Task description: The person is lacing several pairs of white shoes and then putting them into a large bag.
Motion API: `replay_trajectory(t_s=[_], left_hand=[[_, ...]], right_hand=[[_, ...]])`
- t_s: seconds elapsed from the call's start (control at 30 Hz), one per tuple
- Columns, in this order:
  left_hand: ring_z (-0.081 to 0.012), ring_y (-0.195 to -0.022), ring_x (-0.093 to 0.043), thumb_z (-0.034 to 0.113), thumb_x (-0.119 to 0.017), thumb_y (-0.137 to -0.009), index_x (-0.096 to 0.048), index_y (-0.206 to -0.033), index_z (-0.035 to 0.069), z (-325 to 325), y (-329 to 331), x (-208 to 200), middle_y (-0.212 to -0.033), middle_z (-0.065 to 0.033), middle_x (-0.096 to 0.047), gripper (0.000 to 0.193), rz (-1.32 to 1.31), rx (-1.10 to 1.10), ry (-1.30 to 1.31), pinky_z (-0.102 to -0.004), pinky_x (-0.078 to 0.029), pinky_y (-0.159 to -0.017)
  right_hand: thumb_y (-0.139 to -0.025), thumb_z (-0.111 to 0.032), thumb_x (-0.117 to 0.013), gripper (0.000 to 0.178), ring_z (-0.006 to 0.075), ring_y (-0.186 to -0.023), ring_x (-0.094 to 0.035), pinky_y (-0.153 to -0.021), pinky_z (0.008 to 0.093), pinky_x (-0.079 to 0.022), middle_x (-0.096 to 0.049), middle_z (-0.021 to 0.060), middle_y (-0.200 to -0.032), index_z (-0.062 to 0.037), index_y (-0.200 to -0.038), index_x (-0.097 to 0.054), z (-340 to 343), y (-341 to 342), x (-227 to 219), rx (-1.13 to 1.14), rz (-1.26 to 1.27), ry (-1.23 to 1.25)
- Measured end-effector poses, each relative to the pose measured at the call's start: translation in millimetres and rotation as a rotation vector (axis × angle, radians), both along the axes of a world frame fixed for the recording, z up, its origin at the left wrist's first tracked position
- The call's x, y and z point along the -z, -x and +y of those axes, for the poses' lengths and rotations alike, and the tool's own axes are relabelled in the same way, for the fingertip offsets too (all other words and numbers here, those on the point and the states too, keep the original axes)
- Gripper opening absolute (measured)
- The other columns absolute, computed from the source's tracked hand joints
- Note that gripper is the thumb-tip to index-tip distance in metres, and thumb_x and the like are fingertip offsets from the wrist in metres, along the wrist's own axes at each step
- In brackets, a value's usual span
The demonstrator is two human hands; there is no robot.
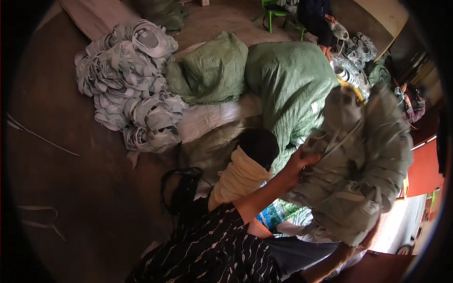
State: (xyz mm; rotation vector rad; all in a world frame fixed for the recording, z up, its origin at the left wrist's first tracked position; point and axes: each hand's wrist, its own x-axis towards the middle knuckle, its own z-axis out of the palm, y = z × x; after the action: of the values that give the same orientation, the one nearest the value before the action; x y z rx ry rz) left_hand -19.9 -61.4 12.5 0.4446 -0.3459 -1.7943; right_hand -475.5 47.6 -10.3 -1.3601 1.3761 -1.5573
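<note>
A large bundle of grey shoe uppers (354, 198), packed together and smeared by motion, is held up on the right side of the view. My left hand (302, 164) is closed on its near left edge, by some thin pale strips (342, 134). At the bundle's lower edge my right hand (369, 239) supports it from below; its fingers are mostly hidden. Under my left forearm lie a beige cloth (243, 177) and a dark rounded shape (257, 146) that I cannot make out.
Heaped grey uppers (125, 70) stand on the floor at the far left. Green woven sacks (297, 75) fill the middle. A seated person (317, 21) handles an upper by a green chair (273, 14). At right are another person (415, 104) and a red panel (423, 170).
</note>
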Motion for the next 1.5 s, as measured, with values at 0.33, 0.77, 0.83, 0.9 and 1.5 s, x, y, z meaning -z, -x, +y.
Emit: replay_trajectory(t_s=[0.33, 0.77, 0.83, 0.9, 1.5], left_hand=[[-0.0132, -0.077, -0.053, 0.032, -0.050, -0.091, -0.055, -0.095, 0.013, -11.7, -140.0, -87.4, -0.083, 0.0017, -0.052, 0.020, -0.660, -0.504, 0.414, -0.0326, -0.047, -0.073], [-0.0189, -0.118, -0.045, 0.024, -0.046, -0.090, -0.052, -0.124, 0.003, 59.0, -267.7, 128.7, -0.126, -0.0079, -0.051, 0.040, -0.806, -0.370, -0.076, -0.0347, -0.034, -0.101], [-0.0200, -0.114, -0.050, 0.018, -0.053, -0.084, -0.054, -0.122, 0.004, 60.9, -270.9, 145.8, -0.123, -0.0088, -0.054, 0.040, -0.488, -0.369, -0.418, -0.0336, -0.039, -0.097], [-0.0217, -0.110, -0.054, 0.013, -0.058, -0.080, -0.054, -0.121, 0.005, 65.9, -269.6, 156.4, -0.119, -0.0093, -0.057, 0.042, -0.224, -0.402, -0.613, -0.0335, -0.042, -0.094], [-0.0103, -0.073, -0.051, 0.025, -0.063, -0.080, -0.060, -0.090, 0.011, -25.0, -347.2, 241.6, -0.082, 0.0028, -0.057, 0.017, -1.000, -0.639, -0.381, -0.0265, -0.040, -0.063]], right_hand=[[-0.076, -0.031, -0.071, 0.070, 0.0316, -0.114, -0.052, -0.094, 0.0385, -0.043, -0.050, 0.0186, -0.128, -0.0007, -0.131, -0.042, -24.5, -332.8, -156.9, -0.214, 0.353, 0.654], [-0.064, 0.012, -0.041, 0.065, 0.0237, -0.118, -0.050, -0.101, 0.0308, -0.035, -0.057, 0.0168, -0.122, -0.0021, -0.126, -0.051, -75.9, -463.4, -35.8, -0.390, 0.097, -0.109], [-0.073, 0.005, -0.054, 0.053, 0.0197, -0.109, -0.056, -0.095, 0.0287, -0.040, -0.061, 0.0159, -0.115, -0.0050, -0.126, -0.052, -88.6, -483.2, -37.0, -0.406, -0.002, -0.174], [-0.076, -0.003, -0.065, 0.052, 0.0145, -0.102, -0.055, -0.091, 0.0262, -0.042, -0.062, 0.0095, -0.111, -0.0020, -0.126, -0.051, -110.5, -493.8, -7.6, -0.440, 0.112, -0.288], [-0.074, -0.014, -0.067, 0.052, 0.0352, -0.100, -0.059, -0.084, 0.0392, -0.046, -0.061, 0.0225, -0.107, -0.0033, -0.122, -0.052, -221.6, -536.2, -3.3, -0.968, 1.061, -0.328]])
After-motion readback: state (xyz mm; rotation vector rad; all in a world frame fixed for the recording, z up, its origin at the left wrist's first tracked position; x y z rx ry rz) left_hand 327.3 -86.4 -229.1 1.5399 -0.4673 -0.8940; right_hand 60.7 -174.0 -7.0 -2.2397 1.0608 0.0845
